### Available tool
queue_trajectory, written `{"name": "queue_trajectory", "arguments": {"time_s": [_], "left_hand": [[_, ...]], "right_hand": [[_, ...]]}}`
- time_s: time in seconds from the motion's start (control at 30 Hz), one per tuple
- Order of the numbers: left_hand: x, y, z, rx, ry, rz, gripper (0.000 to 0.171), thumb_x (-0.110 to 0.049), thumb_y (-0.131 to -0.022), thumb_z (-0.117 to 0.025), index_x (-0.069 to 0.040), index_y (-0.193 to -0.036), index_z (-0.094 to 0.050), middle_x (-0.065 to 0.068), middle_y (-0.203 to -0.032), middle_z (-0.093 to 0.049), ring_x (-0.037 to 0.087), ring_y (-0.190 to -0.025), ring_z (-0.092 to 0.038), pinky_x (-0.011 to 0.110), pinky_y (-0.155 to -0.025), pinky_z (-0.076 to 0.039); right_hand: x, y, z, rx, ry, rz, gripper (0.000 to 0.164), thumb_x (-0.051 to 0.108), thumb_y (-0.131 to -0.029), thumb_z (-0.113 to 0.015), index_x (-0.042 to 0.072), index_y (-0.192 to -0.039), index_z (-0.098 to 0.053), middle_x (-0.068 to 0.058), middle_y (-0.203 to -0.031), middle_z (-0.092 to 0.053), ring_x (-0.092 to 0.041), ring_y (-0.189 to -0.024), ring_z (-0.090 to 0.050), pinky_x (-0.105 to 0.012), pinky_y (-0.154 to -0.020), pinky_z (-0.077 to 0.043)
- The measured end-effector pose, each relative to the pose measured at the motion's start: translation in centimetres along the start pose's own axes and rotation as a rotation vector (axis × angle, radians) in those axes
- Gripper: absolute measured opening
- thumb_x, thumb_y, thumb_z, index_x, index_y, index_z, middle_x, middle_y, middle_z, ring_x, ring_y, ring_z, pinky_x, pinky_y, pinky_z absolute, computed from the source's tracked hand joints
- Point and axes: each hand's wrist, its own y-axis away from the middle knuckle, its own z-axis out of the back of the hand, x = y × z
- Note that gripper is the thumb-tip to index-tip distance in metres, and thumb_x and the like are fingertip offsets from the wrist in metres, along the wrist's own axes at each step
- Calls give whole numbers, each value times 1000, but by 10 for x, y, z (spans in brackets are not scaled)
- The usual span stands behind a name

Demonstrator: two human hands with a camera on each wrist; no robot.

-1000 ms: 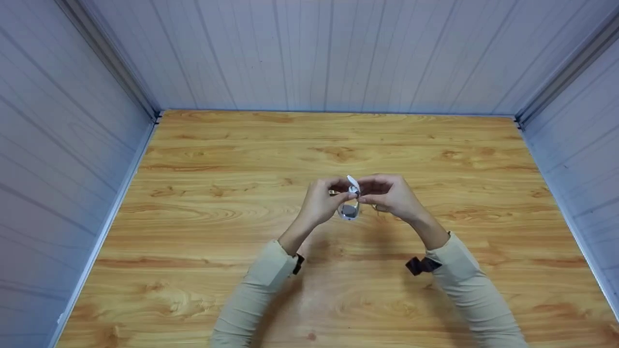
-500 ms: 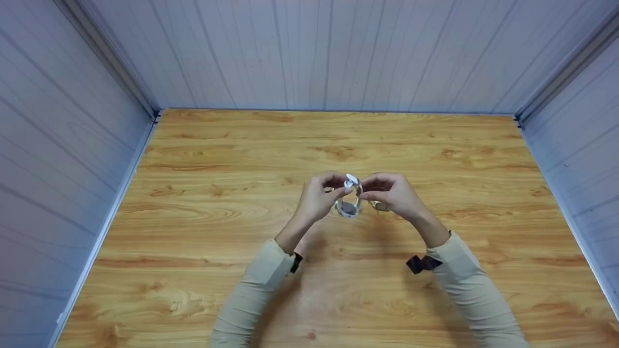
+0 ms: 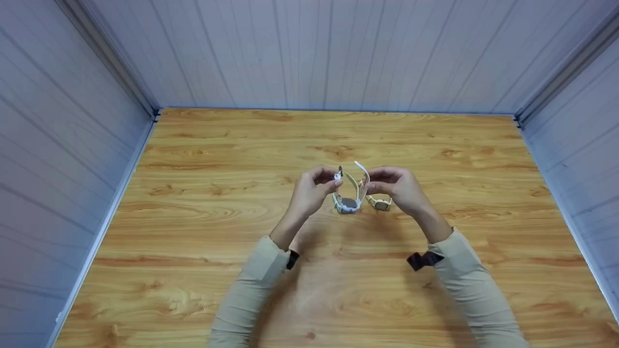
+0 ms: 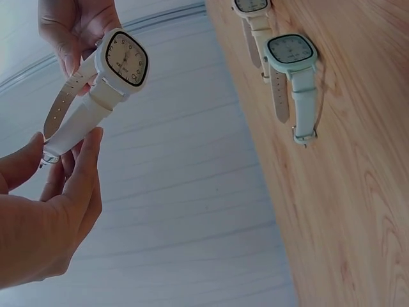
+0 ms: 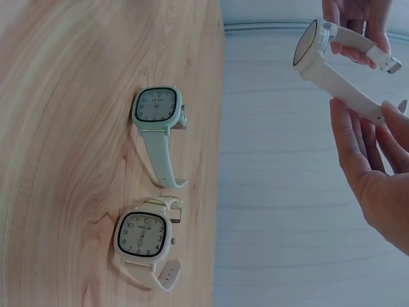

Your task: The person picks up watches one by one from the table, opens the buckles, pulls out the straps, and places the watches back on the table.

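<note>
Both hands hold a white wristwatch [image 4: 126,59] above the table, its square dial hanging below the two strap ends. My left hand [image 3: 308,193] pinches the buckle end of the strap between thumb and fingers. On the other side, my right hand [image 3: 404,191] pinches the strap half with the holes [image 4: 62,105]. The two halves stand apart, forming an open U. Below lie a mint-green watch [image 5: 156,105] and a cream watch [image 5: 142,235], both dial up. In the head view the held watch partly covers the mint-green one.
The wood-grain table [image 3: 217,212] spreads around the hands. Pale panelled walls [image 3: 309,58] stand at its back and sides. Each wrist wears a dark camera mount; the right one [image 3: 424,261] juts inward.
The strap ends, close together a second ago, have come apart. My left hand has drawn left with the buckle end, and my right hand slightly right with the other half.
</note>
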Motion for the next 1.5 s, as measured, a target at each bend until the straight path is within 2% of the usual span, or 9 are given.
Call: {"name": "queue_trajectory", "arguments": {"time_s": [0.23, 0.4, 0.6, 0.77, 0.9, 1.2, 1.3, 1.4, 1.5], "left_hand": [[9, -4, 1, -9, 68, 36, 16, 4, -83, -63, 10, -97, -60, 13, -88, -60, 15, -78, -59, 26, -71, -53], [18, -7, 3, -14, 88, 53, 15, 6, -83, -62, 11, -97, -59, 13, -86, -60, 23, -80, -61, 27, -70, -53], [32, -12, 6, -38, 98, 125, 14, 6, -84, -61, 11, -97, -59, 12, -87, -59, 25, -83, -62, 29, -72, -53], [39, -15, 9, -59, 101, 157, 15, 6, -84, -60, 11, -97, -58, 13, -88, -58, 21, -81, -61, 34, -75, -53], [43, -16, 12, -77, 99, 192, 15, 5, -84, -60, 9, -99, -60, 12, -88, -59, 17, -80, -60, 32, -75, -53], [53, -18, 22, -100, 88, 240, 15, 5, -85, -59, 9, -100, -59, 13, -89, -59, 20, -81, -60, 33, -75, -53], [56, -17, 26, -110, 78, 249, 15, 4, -85, -59, 8, -100, -60, 13, -89, -60, 19, -80, -59, 32, -73, -53], [58, -17, 29, -119, 78, 263, 14, 3, -85, -60, 7, -99, -60, 13, -89, -60, 19, -80, -59, 33, -73, -53], [61, -15, 32, -130, 102, 275, 14, 4, -85, -60, 8, -98, -60, 12, -87, -59, 19, -78, -59, 35, -74, -53]], "right_hand": [[-8, -4, 1, -18, -32, -19, 22, -10, -79, -64, -12, -101, -61, -14, -86, -65, -38, -82, -62, -37, -72, -53], [-17, -9, 0, -15, -58, -35, 20, -12, -79, -62, -11, -99, -62, -13, -85, -65, -31, -79, -64, -38, -72, -53], [-28, -15, -1, -33, -68, -116, 19, -12, -80, -61, -8, -99, -63, -11, -86, -66, -32, -80, -64, -38, -73, -53], [-36, -21, -3, -48, -91, -154, 23, -14, -80, -59, -15, -104, -59, -11, -86, -66, -31, -78, -65, -39, -73, -53], [-42, -26, -7, -57, -83, -189, 30, -14, -81, -59, -22, -109, -52, -9, -83, -66, -30, -78, -65, -39, -73, -53], [-53, -35, -15, -69, -121, -259, 29, -15, -83, -55, -24, -110, -50, -10, -78, -66, -31, -78, -65, -39, -74, -53], [-56, -37, -18, -71, -105, -272, 30, -14, -83, -55, -24, -111, -49, -9, -78, -66, -35, -81, -64, -39, -75, -52], [-58, -40, -22, -78, -81, -283, 31, -13, -83, -56, -23, -112, -49, -12, -81, -66, -37, -84, -63, -37, -74, -53], [-60, -41, -25, -72, -68, -297, 31, -13, -84, -55, -23, -112, -49, -25, -91, -64, -33, -84, -63, -36, -74, -53]]}}
